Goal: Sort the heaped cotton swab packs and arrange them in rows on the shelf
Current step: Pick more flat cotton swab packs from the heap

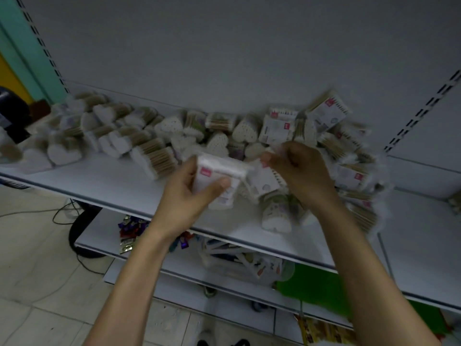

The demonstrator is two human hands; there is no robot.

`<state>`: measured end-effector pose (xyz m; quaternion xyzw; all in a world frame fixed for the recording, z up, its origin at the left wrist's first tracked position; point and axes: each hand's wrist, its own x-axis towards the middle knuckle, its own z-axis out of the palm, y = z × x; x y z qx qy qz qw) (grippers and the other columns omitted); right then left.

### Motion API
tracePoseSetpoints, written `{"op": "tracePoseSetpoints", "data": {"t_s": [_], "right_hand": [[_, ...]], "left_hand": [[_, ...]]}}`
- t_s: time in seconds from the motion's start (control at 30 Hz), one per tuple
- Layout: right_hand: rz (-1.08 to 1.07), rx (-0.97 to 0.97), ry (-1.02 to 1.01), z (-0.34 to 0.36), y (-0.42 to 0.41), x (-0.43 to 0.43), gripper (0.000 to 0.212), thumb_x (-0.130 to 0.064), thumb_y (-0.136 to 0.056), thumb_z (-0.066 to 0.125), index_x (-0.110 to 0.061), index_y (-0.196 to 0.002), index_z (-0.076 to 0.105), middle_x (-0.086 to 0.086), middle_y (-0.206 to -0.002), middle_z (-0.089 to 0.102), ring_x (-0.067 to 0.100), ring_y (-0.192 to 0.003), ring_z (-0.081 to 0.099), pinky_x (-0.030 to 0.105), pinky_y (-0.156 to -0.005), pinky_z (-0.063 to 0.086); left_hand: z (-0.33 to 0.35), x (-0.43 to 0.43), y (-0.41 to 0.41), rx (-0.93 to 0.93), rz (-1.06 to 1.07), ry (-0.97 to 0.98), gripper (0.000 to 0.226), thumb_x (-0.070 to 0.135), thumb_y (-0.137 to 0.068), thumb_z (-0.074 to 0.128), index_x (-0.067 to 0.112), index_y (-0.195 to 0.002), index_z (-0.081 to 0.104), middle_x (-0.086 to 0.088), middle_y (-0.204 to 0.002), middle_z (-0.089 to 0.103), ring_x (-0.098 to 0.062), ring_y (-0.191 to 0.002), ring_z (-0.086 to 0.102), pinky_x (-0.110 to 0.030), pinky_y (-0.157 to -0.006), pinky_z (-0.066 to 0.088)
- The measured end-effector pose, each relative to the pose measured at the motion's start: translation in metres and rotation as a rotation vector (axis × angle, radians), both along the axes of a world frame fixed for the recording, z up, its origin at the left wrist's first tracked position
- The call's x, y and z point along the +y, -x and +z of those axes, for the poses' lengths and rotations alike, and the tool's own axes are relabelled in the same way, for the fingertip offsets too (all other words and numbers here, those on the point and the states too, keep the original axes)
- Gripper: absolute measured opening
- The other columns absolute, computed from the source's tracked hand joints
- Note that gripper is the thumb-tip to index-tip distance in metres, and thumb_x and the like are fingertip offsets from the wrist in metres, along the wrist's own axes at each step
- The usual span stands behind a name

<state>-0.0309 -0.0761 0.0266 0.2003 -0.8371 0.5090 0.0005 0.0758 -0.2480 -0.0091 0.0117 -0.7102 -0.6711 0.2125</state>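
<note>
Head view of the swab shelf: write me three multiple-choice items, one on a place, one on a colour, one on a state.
1. Where on the white metal shelf are the rectangular clear-wrapped cotton swab packs heaped?
A. right end
B. left end
C. front left corner

2. What colour is the logo patch on the white plastic-wrapped swab pack in the left grip?
A. blue
B. green
C. pinkish red

3. What is the left grip doing?
A. lying flat on the shelf
B. holding the pack
C. hanging empty

1 A: the boxy packs pile up at the right, while the heart-shaped swab packs lie to the left.
2 C: a pinkish-red patch shows near its upper corner.
3 B: fingers and thumb curl round the pack, while the right grip seems to pinch a second pack.
</note>
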Motion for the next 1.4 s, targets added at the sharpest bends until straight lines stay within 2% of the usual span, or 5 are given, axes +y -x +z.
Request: {"op": "tracePoseSetpoints", "data": {"t_s": [0.37,0.5,0.73,1.03,1.4], "right_hand": [[0.063,-0.316,0.234,0.001,-0.010,-0.041,0.047,-0.049,-0.098,0.035,-0.019,-0.089,0.068,0.004,-0.093,0.070,0.015,-0.081,0.067,0.028,-0.070,0.054],[-0.022,0.455,-0.503,-0.042,0.017,-0.019,0.020,-0.019,-0.096,0.049,-0.004,-0.093,0.061,0.011,-0.089,0.061,0.026,-0.082,0.057,0.032,-0.062,0.038],[0.110,0.541,-1.096,-0.096,0.019,-0.034,0.025,-0.017,-0.093,0.044,-0.016,-0.112,0.061,0.005,-0.116,0.061,0.025,-0.111,0.050,0.033,-0.103,0.021],[-0.188,-0.169,0.202,-0.039,0.012,-0.029,0.028,-0.014,-0.098,0.046,0.013,-0.094,0.054,0.013,-0.076,0.052,0.016,-0.073,0.047,0.023,-0.062,0.039],[0.030,-0.587,0.622,-0.044,-0.047,-0.021,0.033,-0.001,-0.076,0.071,-0.011,-0.107,0.065,0.008,-0.106,0.071,0.025,-0.102,0.066,0.040,-0.091,0.053]], "left_hand": [[-0.010,0.010,0.002,-0.153,-0.023,-0.381,0.035,0.024,-0.075,0.072,0.012,-0.106,0.064,0.004,-0.092,0.074,-0.019,-0.090,0.069,-0.026,-0.069,0.057],[-0.023,-0.005,-0.002,-0.080,-0.113,-0.970,0.043,0.028,-0.061,0.086,0.017,-0.100,0.073,-0.008,-0.105,0.070,-0.026,-0.099,0.067,-0.035,-0.078,0.058],[-0.031,0.002,0.000,-0.125,-0.106,-1.025,0.086,0.036,-0.041,0.096,0.011,-0.118,0.067,-0.014,-0.123,0.065,-0.027,-0.111,0.064,-0.036,-0.079,0.058],[-0.028,0.004,-0.007,-0.074,-0.154,-1.096,0.062,0.036,-0.040,0.096,0.018,-0.097,0.078,-0.006,-0.108,0.072,-0.020,-0.097,0.069,-0.032,-0.070,0.057],[-0.013,0.020,0.005,-0.111,-0.309,-1.075,0.066,0.035,-0.041,0.096,0.016,-0.101,0.077,-0.011,-0.116,0.069,-0.028,-0.113,0.062,-0.052,-0.100,0.047]]}}
